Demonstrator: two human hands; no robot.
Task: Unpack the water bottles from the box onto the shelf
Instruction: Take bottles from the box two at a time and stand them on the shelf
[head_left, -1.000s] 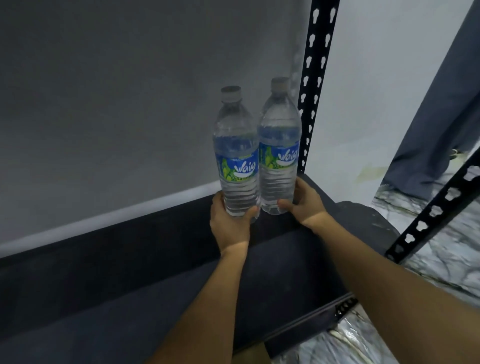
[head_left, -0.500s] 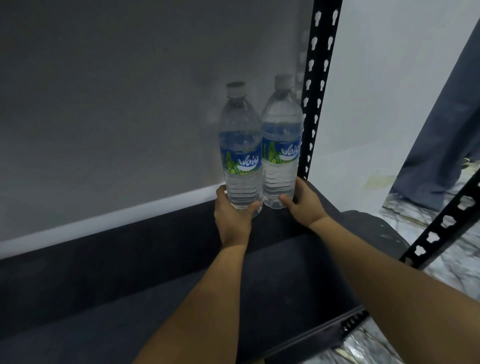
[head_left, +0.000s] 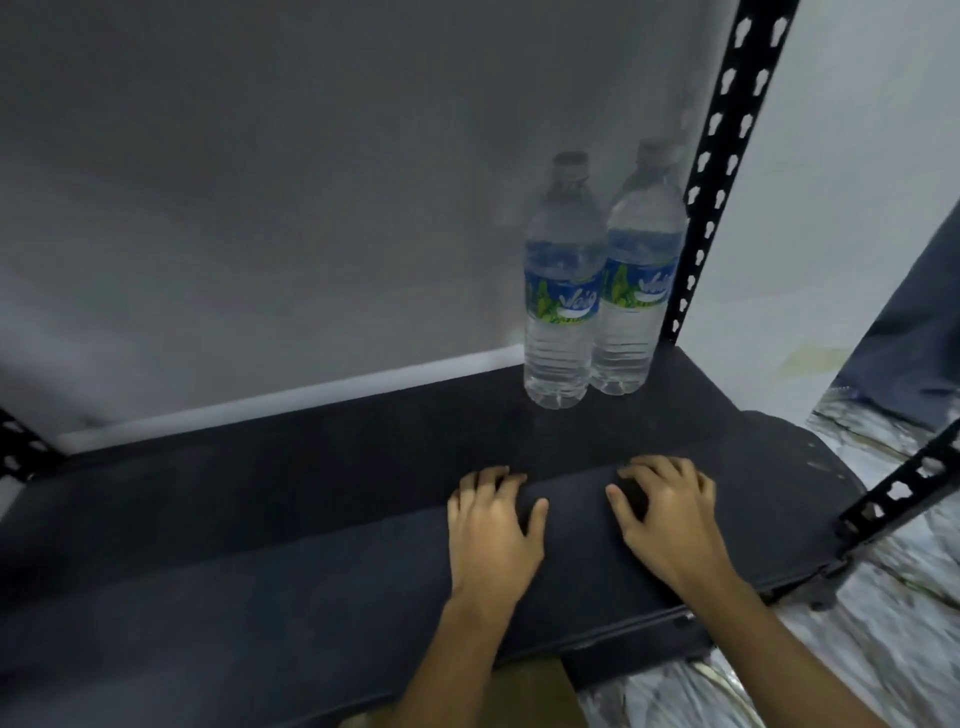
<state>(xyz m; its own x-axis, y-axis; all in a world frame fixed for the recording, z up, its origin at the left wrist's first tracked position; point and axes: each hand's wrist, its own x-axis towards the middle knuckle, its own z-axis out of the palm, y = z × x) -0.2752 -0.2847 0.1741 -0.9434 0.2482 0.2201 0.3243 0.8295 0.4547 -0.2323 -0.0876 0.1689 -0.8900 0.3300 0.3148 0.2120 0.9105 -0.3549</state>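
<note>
Head view showed your left hand (head_left: 493, 530) and right hand (head_left: 670, 519) empty, fingers loosely spread, while both water bottles (head_left: 563, 291) stood upright at the shelf's (head_left: 260, 519) back right corner, well ahead, so the box lay out of sight behind you.

Backdrop: plain grey wall (head_left: 260, 182) behind the rack.
Floor: grey-veined marble tiles (head_left: 883, 649), lower right.
Right edge: dark blue fabric (head_left: 914, 343), blurred.

Two water bottles (head_left: 562, 291) (head_left: 641, 275) stand on one shelf (head_left: 260, 519), with two bare hands (head_left: 493, 525) (head_left: 670, 514) and two slotted uprights (head_left: 711, 171) (head_left: 904, 488).
</note>
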